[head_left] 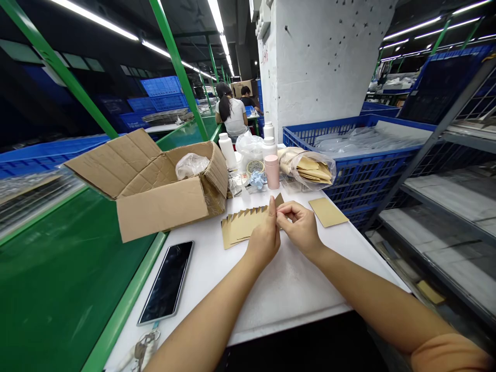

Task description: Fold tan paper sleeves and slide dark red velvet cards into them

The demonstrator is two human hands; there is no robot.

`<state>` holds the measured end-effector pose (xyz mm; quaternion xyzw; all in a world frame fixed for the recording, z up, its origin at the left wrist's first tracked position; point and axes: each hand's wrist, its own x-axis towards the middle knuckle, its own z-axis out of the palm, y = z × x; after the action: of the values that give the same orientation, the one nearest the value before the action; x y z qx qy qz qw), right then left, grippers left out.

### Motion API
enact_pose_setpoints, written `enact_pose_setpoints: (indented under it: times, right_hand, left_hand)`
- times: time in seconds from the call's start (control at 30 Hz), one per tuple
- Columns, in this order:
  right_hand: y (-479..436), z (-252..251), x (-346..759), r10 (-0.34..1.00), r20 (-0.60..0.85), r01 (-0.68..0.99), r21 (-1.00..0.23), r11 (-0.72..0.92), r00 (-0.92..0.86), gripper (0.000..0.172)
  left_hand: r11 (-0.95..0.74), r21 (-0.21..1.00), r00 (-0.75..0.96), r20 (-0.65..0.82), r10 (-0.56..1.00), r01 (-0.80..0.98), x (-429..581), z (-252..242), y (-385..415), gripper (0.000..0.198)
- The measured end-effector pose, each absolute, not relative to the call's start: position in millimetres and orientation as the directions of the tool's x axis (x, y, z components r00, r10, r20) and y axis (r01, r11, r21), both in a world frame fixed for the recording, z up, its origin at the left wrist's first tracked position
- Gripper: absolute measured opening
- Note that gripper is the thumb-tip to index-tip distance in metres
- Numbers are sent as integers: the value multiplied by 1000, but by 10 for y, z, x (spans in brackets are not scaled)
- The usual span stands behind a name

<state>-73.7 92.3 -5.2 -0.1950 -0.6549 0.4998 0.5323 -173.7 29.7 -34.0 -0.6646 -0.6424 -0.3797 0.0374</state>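
My left hand is closed with its thumb pointing up, above the right end of a fanned row of brown paper envelopes. Touching it at the fingertips, my right hand is curled into a pinch. Whatever the fingers hold is too small or too hidden to make out. A darker brown paper corner shows just behind the fingertips; I cannot tell whether it is held. To the right of my right hand lies a single brown envelope, flat on the white table.
An open cardboard box stands at the left. Behind my hands are a pink bottle, white bottles, a tape roll and a bag of envelopes. A phone and keys lie front left. Blue crates flank the right.
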Motion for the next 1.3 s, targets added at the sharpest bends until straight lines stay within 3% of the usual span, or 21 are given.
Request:
enact_pose_setpoints:
  times: [0.5,0.93,1.3]
  right_hand:
    - [908,0,-704,764,519,-210,-854,475,-383,7]
    - [895,11,-699,780,470,-232,-882,409,-413,5]
    - [900,-12,-697,758,523,-217,-852,477,-389,5]
  left_hand:
    - [-203,441,-100,573,813,874,-1730,-322,285,69]
    - [-193,453,-104,553,827,870,-1717,-307,270,71]
    - [-214,452,-101,578,810,866,-1719,-307,273,68]
